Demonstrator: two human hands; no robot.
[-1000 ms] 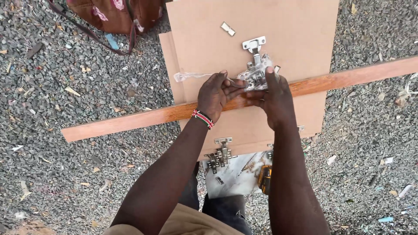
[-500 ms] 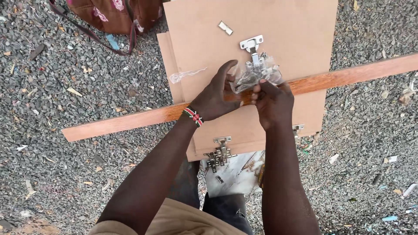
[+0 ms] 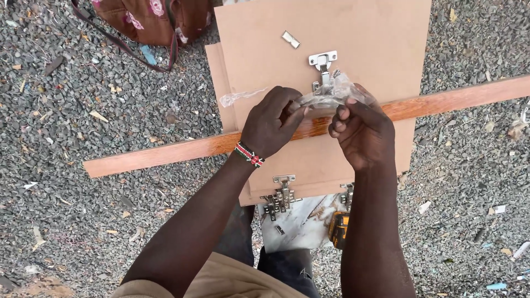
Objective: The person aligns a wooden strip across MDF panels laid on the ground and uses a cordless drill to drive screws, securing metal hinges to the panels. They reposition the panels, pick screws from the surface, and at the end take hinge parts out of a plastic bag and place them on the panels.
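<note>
Both hands meet over a tan fibreboard panel (image 3: 375,33) that lies on gravel. My left hand (image 3: 271,121), with a beaded band at the wrist, pinches one end of a small clear plastic bag (image 3: 331,95). My right hand (image 3: 361,132) grips the bag's other end. A metal cabinet hinge (image 3: 322,62) lies on the panel just beyond the bag, and a small metal plate (image 3: 290,39) sits farther up. A long reddish wooden strip (image 3: 165,155) crosses the panel under my hands.
More metal hinges (image 3: 280,197) sit at the panel's near edge. A yellow and black power drill (image 3: 339,229) rests below them on a pale sheet. A brown flowered bag (image 3: 160,19) lies at the top left. Grey gravel with wood chips surrounds everything.
My hands have shifted a little toward me and pulled slightly apart, with the plastic bag stretched between them. The view has tilted so the panel sits higher in the picture.
</note>
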